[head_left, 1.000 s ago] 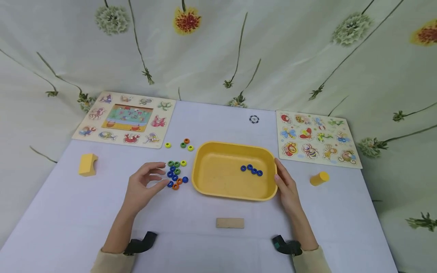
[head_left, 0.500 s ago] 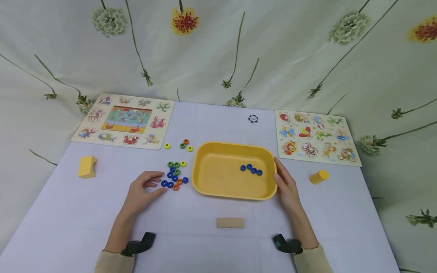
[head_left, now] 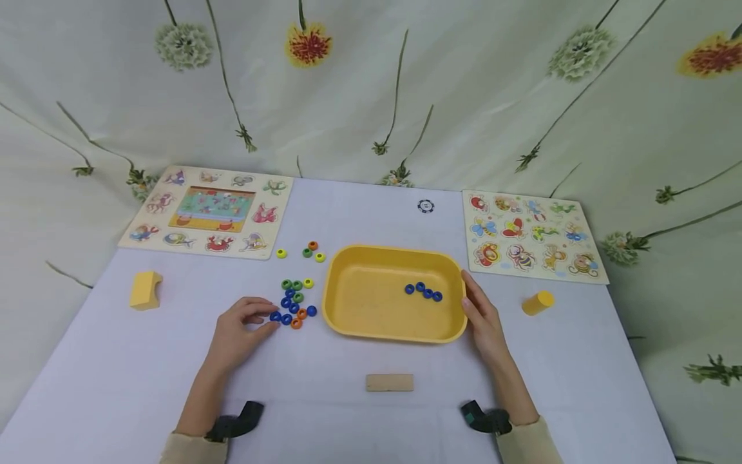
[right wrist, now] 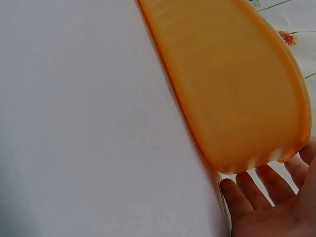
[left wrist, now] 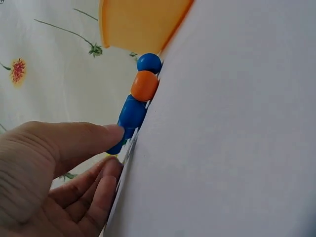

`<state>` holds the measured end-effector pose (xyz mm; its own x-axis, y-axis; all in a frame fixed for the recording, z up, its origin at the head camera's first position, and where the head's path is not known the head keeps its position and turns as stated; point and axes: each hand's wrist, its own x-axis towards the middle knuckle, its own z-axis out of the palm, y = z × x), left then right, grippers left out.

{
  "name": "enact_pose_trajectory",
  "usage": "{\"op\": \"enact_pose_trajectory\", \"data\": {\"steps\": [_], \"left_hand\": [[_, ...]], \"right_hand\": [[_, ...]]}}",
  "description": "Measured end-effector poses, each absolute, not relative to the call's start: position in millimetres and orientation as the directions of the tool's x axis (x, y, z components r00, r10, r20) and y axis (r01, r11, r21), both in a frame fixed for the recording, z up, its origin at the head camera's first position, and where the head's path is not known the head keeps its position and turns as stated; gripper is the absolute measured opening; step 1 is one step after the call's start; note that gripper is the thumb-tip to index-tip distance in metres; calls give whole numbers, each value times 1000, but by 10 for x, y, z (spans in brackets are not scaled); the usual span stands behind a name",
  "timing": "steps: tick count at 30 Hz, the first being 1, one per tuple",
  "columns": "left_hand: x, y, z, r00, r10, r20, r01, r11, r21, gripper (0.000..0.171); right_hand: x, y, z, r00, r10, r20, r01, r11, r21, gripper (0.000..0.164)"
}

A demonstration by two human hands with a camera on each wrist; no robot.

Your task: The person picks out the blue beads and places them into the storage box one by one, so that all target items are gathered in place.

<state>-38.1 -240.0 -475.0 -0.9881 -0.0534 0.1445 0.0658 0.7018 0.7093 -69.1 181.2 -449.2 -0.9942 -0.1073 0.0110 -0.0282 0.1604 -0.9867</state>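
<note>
My left hand (head_left: 239, 332) is at the near left edge of a group of small round beads, several of them blue. Its thumb and index finger pinch a blue bead (head_left: 275, 316); in the left wrist view the thumb tip lies against that blue bead (left wrist: 117, 146). Orange beads (head_left: 296, 323), green beads (head_left: 297, 285) and a yellow bead (head_left: 308, 283) lie close by. My right hand (head_left: 485, 325) touches the right end of a yellow tray (head_left: 359, 335), fingertips against its outer wall. Several blue beads (head_left: 428, 293) sit inside the tray.
Behind the group lie a few loose beads (head_left: 307, 252). Two picture boards (head_left: 272, 241) (head_left: 539, 274) stand at the back left and right. A yellow arch block (head_left: 145, 290), a yellow cylinder (head_left: 537, 303), a wooden plank (head_left: 390, 383) and a chip (head_left: 426, 206) also lie around.
My left hand has drawn back slightly from over the beads, and its thumb and index finger have closed on a blue bead. The right hand stays at the tray. The head view has tilted slightly.
</note>
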Motion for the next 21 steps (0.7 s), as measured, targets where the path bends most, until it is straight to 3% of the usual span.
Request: {"op": "enact_pose_trajectory", "data": {"steps": [5, 12, 17, 21], "left_hand": [[-445, -2202, -4519, -980, -49, 193, 100, 719, 687, 24], [-745, -1323, -4003, -979, 188, 82, 162, 462, 872, 25], [-1051, -675, -4107, -923, 384, 0, 179, 430, 885, 17], [-1216, -385, -4355, -891, 453, -33, 207, 472, 857, 16]], "right_hand": [[-691, 1813, -4484, -994, -109, 5, -23, 158, -987, 44], [-686, 1811, -4491, -992, -120, 24, -43, 156, -987, 45], [-698, 1816, -4484, -993, -118, 30, -50, 166, -985, 44], [-696, 1820, -4482, -992, -121, 36, -57, 171, -984, 44]]}}
